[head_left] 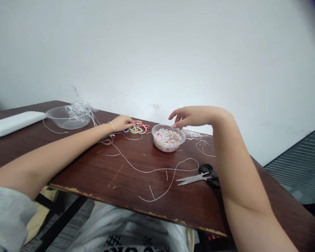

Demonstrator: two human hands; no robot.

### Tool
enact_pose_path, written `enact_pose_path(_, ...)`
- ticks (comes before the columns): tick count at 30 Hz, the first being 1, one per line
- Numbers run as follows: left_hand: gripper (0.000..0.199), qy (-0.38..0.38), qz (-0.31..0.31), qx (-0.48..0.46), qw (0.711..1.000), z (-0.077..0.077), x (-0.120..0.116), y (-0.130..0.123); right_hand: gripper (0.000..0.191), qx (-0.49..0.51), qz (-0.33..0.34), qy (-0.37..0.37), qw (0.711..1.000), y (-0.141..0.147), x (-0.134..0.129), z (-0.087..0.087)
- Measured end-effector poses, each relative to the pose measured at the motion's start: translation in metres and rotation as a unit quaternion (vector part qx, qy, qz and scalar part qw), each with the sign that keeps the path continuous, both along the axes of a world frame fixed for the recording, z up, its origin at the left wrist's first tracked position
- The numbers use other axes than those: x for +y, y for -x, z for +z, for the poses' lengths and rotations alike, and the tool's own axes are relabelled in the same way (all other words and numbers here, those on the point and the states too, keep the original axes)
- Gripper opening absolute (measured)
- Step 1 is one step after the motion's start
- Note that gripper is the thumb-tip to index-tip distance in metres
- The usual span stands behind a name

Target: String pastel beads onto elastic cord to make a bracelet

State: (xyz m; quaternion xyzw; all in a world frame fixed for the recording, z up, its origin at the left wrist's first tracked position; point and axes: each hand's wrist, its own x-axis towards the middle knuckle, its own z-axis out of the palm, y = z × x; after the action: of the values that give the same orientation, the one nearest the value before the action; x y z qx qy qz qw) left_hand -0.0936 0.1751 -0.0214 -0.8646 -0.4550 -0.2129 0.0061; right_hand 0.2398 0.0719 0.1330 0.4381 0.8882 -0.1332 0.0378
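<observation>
My left hand reaches to the back of the table, its fingers drawn together at the edge of a small pile of beaded bracelets in red, green and yellow. Its fingertips seem to grip one bracelet, though the hand partly hides this. Over the back rim of a clear bowl of pastel beads hangs my right hand, fingers bent and apart, with nothing seen in them. A long pale cord curls across the tabletop from near my left wrist.
Black-handled scissors lie partly spread, right of centre. Behind the bowl rests a bundle of cut cords. A clear bowl with tangled string and a white oblong object are at the left. A white wall borders the dark table.
</observation>
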Motion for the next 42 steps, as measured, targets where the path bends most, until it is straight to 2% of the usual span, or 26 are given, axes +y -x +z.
enact_pose_path(5, 0.035, 0.007, -0.083, 0.053, 0.995, -0.004, -0.006, -0.012, 0.057, 0.002, -0.002, 0.006, 1.0, 0.0, 0.002, -0.001)
enact_pose_path(10, 0.039, -0.068, -0.052, 0.027, 0.996, 0.001, -0.011, -0.014, 0.058, 0.002, -0.002, 0.003, 1.0, -0.001, 0.002, -0.001)
enact_pose_path(11, 0.04, -0.072, -0.06, 0.021, 0.995, 0.002, -0.013, -0.016, 0.058, 0.003, -0.001, 0.004, 1.0, 0.0, 0.003, -0.001)
enact_pose_path(16, 0.035, 0.011, -0.185, 0.061, 0.981, 0.002, -0.018, -0.029, 0.056, 0.004, 0.004, 0.011, 1.0, 0.0, 0.004, -0.002)
enact_pose_path(19, 0.024, 0.037, -0.201, 0.015, 0.979, 0.0, -0.018, -0.034, 0.059, 0.004, 0.004, 0.011, 1.0, 0.0, 0.003, -0.001)
enact_pose_path(20, 0.021, 0.045, -0.184, -0.038, 0.981, 0.0, -0.018, -0.034, 0.059, 0.003, 0.002, 0.009, 1.0, 0.0, 0.002, -0.001)
enact_pose_path(22, 0.018, 0.056, -0.107, -0.177, 0.977, 0.002, -0.017, -0.034, 0.059, 0.0, 0.0, 0.005, 1.0, 0.0, 0.001, 0.0)
enact_pose_path(25, 0.024, 0.054, 0.009, -0.34, 0.939, 0.009, -0.014, -0.029, 0.057, -0.001, 0.0, 0.0, 1.0, 0.001, -0.001, 0.0)
enact_pose_path(27, 0.027, 0.044, 0.035, -0.382, 0.922, 0.017, -0.011, -0.024, 0.057, 0.001, 0.001, 0.001, 1.0, 0.001, -0.001, 0.0)
enact_pose_path(31, 0.024, 0.085, 0.026, -0.473, 0.877, 0.033, -0.001, -0.005, 0.057, 0.0, 0.003, 0.003, 1.0, 0.0, 0.001, -0.001)
enact_pose_path(34, 0.022, 0.133, 0.04, -0.49, 0.861, 0.036, 0.006, 0.017, 0.057, -0.002, 0.003, 0.004, 1.0, 0.0, 0.001, -0.001)
enact_pose_path(38, 0.028, 0.145, 0.106, -0.432, 0.884, 0.025, 0.016, 0.044, 0.055, -0.01, -0.003, 0.007, 1.0, 0.002, 0.0, -0.001)
enact_pose_path(42, 0.037, 0.105, 0.181, -0.349, 0.914, 0.006, 0.025, 0.057, 0.054, -0.009, -0.003, 0.011, 1.0, 0.003, 0.0, 0.0)
